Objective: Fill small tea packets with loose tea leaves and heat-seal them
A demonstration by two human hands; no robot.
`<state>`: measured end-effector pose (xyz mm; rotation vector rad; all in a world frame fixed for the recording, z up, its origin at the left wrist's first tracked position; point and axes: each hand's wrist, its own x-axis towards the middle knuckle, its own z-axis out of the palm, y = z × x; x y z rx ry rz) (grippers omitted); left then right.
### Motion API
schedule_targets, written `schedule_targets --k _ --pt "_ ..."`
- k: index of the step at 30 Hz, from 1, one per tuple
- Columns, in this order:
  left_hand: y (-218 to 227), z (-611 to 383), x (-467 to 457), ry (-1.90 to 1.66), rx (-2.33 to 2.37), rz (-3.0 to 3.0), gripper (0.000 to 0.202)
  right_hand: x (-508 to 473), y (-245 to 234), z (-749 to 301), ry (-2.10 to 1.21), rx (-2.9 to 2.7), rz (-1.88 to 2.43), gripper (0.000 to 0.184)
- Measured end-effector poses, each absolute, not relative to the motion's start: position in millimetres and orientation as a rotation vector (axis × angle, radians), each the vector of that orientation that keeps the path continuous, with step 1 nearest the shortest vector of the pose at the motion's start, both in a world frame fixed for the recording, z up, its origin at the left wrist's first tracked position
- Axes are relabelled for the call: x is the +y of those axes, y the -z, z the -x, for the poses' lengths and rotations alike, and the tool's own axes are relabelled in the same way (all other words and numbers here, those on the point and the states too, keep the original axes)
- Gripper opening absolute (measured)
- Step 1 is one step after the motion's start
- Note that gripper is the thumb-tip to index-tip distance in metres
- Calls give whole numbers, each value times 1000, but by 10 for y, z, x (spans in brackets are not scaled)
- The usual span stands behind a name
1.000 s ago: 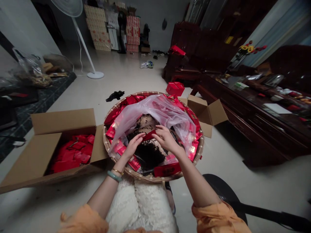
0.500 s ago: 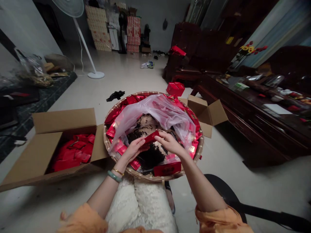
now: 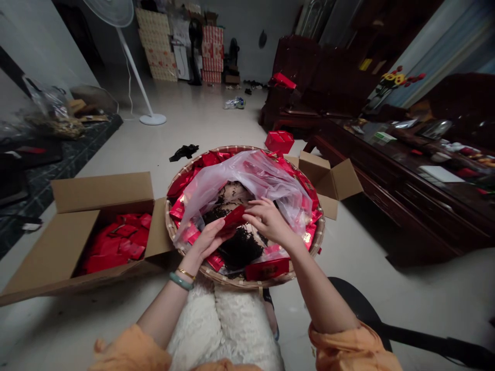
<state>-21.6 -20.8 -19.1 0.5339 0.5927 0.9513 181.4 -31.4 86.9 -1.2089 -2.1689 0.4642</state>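
My left hand [image 3: 211, 238] is closed on the left end of a small red packet [image 3: 234, 217], tilted with its right end up. At that right end is my right hand [image 3: 267, 220], its fingers apart; whether a fingertip touches the packet I cannot tell. Both hands are over a round woven basket [image 3: 168, 226]. In it, a translucent plastic bag [image 3: 235, 170] lies open around dark, curly dried strands [image 3: 240, 249]. Shiny red packets ring the bag, and a larger red packet [image 3: 266, 269] leans at the near rim.
An open cardboard box [image 3: 50, 252] full of red packets stands left of the basket. Another open box [image 3: 342, 180] and a red carton [image 3: 279, 141] are beyond its right side. A dark wooden table [image 3: 371, 190] is on the right, a white fan [image 3: 152, 119] farther back.
My right hand has loosened its fingers and drawn slightly right from the red packet's end. The packet has shifted a little left and tilted more in my left hand.
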Motion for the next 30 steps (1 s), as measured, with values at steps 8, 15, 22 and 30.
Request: schedule_targets --k 8,15,22,30 --pt "292 362 -164 -956 612 -304 27 -248 -64 -1847 -635 -2295 1475 43" --pt "313 344 -135 -946 714 -437 25 -188 326 -1606 -536 -2651 1564 63" --pt "285 344 -147 -961 643 -428 33 -207 455 -1661 -806 -2261 1593 32" --pt "296 375 -125 -1030 670 -274 33 -173 368 -1881 -915 -1781 1596 20"
